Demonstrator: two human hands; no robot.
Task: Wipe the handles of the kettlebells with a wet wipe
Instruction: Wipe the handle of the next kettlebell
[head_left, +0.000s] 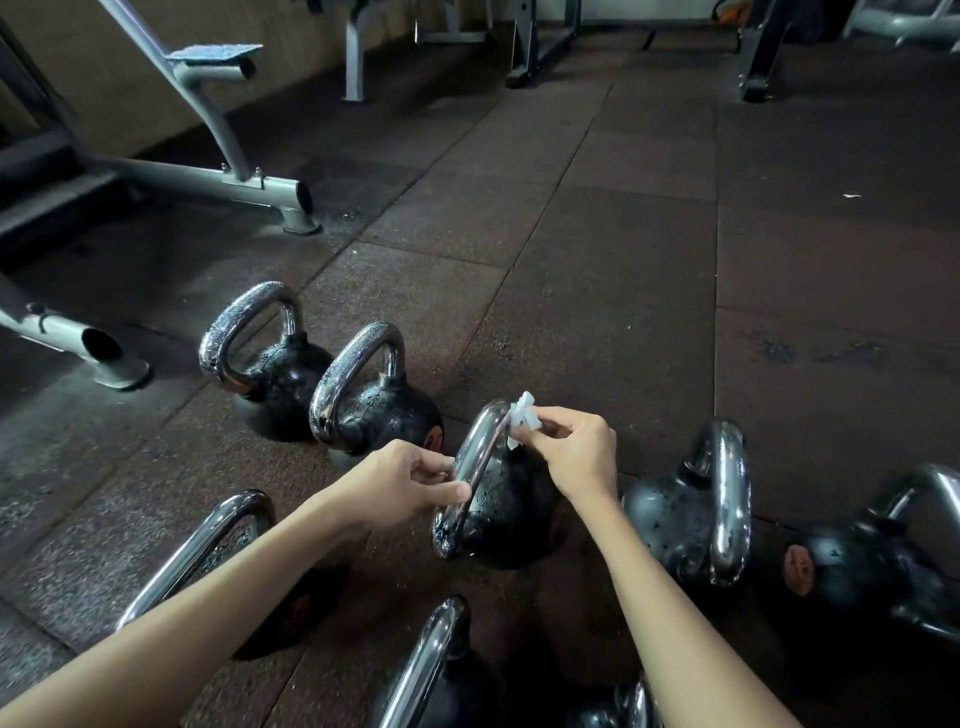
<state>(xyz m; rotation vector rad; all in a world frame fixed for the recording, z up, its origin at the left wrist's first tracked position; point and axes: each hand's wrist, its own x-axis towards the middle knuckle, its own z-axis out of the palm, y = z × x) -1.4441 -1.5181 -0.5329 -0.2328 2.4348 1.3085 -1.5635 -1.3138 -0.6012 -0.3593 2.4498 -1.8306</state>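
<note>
Chrome handle (469, 453) pinched by left hand (410, 480), right hand (576, 452) fingers pinching white wipe (521, 417) against it.

Kettlebells cluster on the floor (623, 234). The middle kettlebell (506, 512) sits between the hands. The left hand (410, 483) is at the left side of its handle (470, 457), the right hand (571, 452) is on the right, and the wet wipe (521, 415) lies against the handle's far end. Farther left stand the far-left kettlebell (275, 374) and, touching it on the right, its neighbour (379, 410). Just right of the middle one is the right kettlebell (675, 512), and beyond it the edge kettlebell (852, 566). Nearer lie the near-left handle (208, 545) and the near-centre handle (426, 665). A machine frame (249, 184) stands far left.
</note>
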